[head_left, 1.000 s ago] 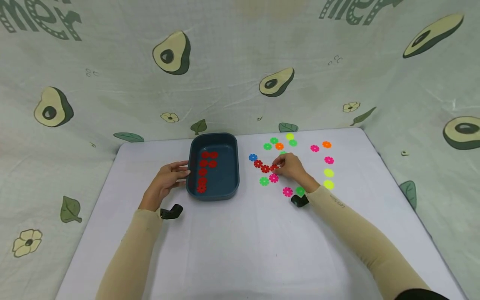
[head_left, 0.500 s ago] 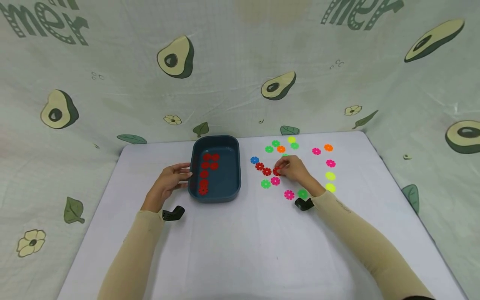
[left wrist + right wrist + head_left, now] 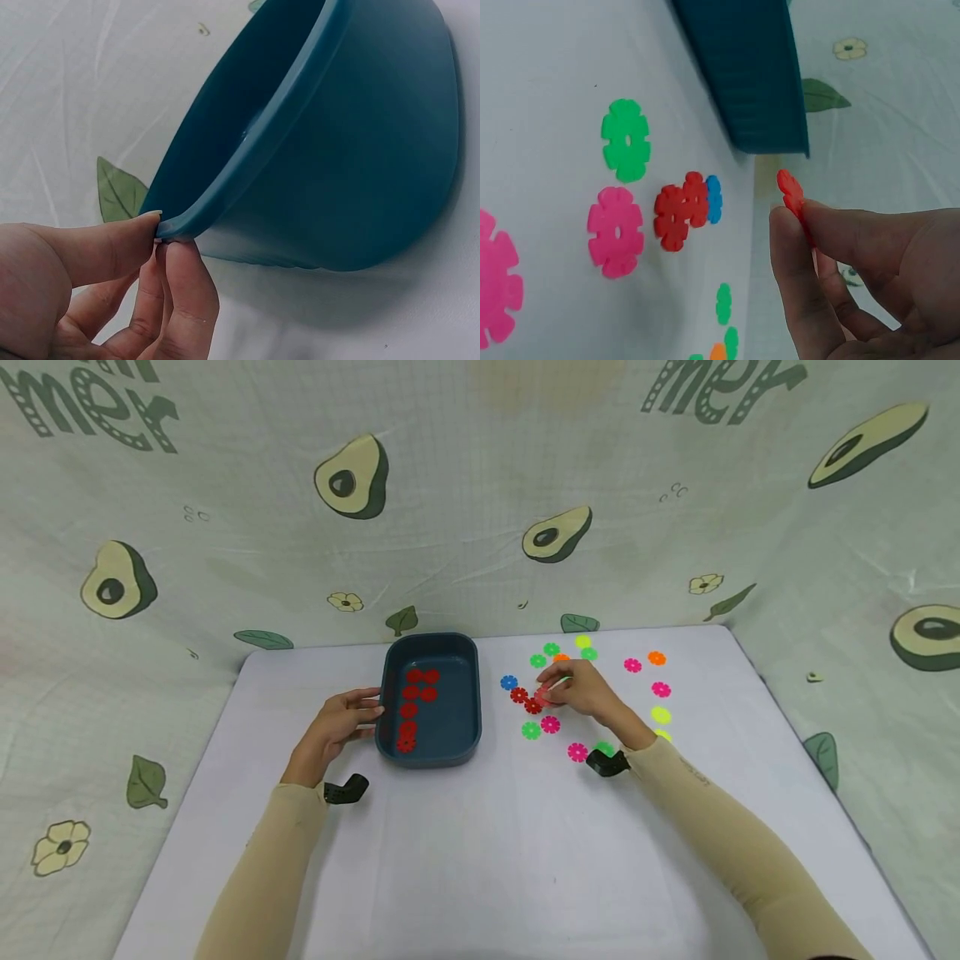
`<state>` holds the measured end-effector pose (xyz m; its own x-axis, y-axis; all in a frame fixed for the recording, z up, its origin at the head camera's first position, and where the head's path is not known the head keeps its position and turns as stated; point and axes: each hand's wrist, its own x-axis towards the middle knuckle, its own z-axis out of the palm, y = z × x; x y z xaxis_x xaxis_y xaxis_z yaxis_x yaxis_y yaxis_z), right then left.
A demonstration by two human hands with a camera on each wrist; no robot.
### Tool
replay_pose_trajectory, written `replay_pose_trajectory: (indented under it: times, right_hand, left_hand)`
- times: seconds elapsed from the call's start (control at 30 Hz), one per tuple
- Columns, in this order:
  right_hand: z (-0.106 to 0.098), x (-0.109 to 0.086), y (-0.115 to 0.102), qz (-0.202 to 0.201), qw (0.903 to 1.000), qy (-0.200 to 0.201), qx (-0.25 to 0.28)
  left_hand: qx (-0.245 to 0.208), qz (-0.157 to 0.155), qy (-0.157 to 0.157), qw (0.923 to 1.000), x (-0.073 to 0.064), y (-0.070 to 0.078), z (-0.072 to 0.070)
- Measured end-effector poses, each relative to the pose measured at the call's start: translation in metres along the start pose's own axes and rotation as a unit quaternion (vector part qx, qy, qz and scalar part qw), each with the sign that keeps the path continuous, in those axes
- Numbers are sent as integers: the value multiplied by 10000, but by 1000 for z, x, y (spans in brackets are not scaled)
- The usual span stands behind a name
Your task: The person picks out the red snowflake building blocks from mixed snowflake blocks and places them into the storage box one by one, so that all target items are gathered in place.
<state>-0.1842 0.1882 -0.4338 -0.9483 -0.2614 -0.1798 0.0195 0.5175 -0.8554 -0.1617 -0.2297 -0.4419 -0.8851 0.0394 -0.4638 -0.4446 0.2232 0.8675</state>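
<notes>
My left hand (image 3: pixel 337 727) pinches the left rim of a dark blue plastic tub (image 3: pixel 330 165) between thumb and fingers. Several red notched discs (image 3: pixel 408 710) lie along the left side of the tub's floor. To the right of the tub, my right hand (image 3: pixel 585 691) pinches a red snowflake-shaped disc (image 3: pixel 791 191) by its edge, raised over the table. Under it lie two more red discs (image 3: pixel 673 217), overlapping, with a blue disc (image 3: pixel 714 199) touching them. A pink disc (image 3: pixel 616 232) and a green disc (image 3: pixel 626 140) sit just nearer to me.
More discs spread to the right: an orange disc (image 3: pixel 657 657), a yellow disc (image 3: pixel 661 715) and several pink and green ones. The white table (image 3: pixel 465 860) ends at a hanging cloth (image 3: pixel 465 543) printed with avocados. A black wrist camera (image 3: pixel 347 789) sits by each cuff.
My right hand has picked the rightmost red disc of the row up off the table and moved it slightly left. My left hand stays at the tub's rim.
</notes>
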Motion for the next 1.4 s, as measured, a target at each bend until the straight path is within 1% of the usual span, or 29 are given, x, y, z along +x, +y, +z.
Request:
replay_pose_trajectory:
  times: [0.1, 0.23, 0.43, 0.53, 0.73, 0.97, 1.17, 1.4]
  right_hand:
    - [2, 1, -9, -51, 9999, -120, 108]
    - [5, 3, -18, -111, 9998, -182, 46]
    - [11, 7, -33, -258, 9994, -215, -112]
    - [16, 11, -41, -297, 9992, -243, -110]
    - [27, 21, -56, -439, 9982, -411, 27]
    - [43, 29, -75, -687, 9958, -604, -1]
    - [57, 40, -85, -707, 9934, -873, 243]
    - [73, 52, -96, -871, 9904, -1069, -87]
  left_hand:
    - [4, 21, 5, 10000, -1, 0, -1]
    - [8, 62, 10, 10000, -2, 1, -1]
    - [-6, 25, 31, 10000, -1, 1, 0]
    - [-32, 9, 29, 10000, -1, 0, 0]
    - [-90, 9, 24, 10000, -1, 1, 1]
    - [-67, -11, 68, 10000, -3, 2, 1]
    - [-39, -2, 68, 10000, -2, 3, 1]
    - [-19, 59, 67, 10000, 0, 2, 1]
